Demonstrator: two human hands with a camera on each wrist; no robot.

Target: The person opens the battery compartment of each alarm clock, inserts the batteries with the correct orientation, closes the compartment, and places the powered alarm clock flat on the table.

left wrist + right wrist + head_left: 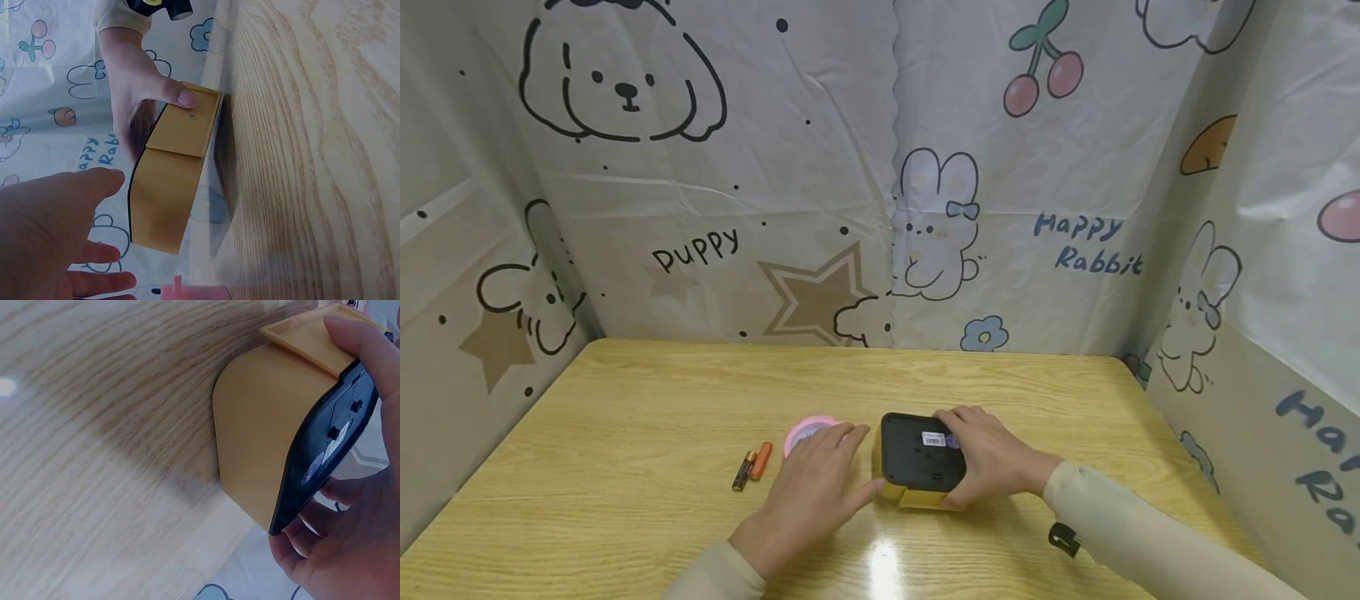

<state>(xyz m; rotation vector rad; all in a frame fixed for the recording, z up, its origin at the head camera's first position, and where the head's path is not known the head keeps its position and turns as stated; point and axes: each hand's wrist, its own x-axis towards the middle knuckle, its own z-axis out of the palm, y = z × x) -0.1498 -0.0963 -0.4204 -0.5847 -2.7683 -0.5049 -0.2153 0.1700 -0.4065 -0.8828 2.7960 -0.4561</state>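
A yellow alarm clock (pixel 917 454) with a black back facing up is at the middle of the table; its face is hidden. My right hand (pixel 996 454) grips it from the right, thumb on the near yellow side and fingers at the far edge. In the right wrist view, small knobs and a white label show on the clock's black back (pixel 328 444). To the left, my left hand (pixel 820 483) is held with fingers extended, the thumb near the clock's near left corner. In the left wrist view, a gap shows between that hand (pixel 56 219) and the clock (pixel 165 194).
An orange battery (pixel 762 461) and a black battery (pixel 742 472) lie side by side, left of my left hand. A round pink item (pixel 808 423) is partly hidden behind that hand. Printed cloth walls (pixel 820 167) stand around the wooden table (pixel 625 517).
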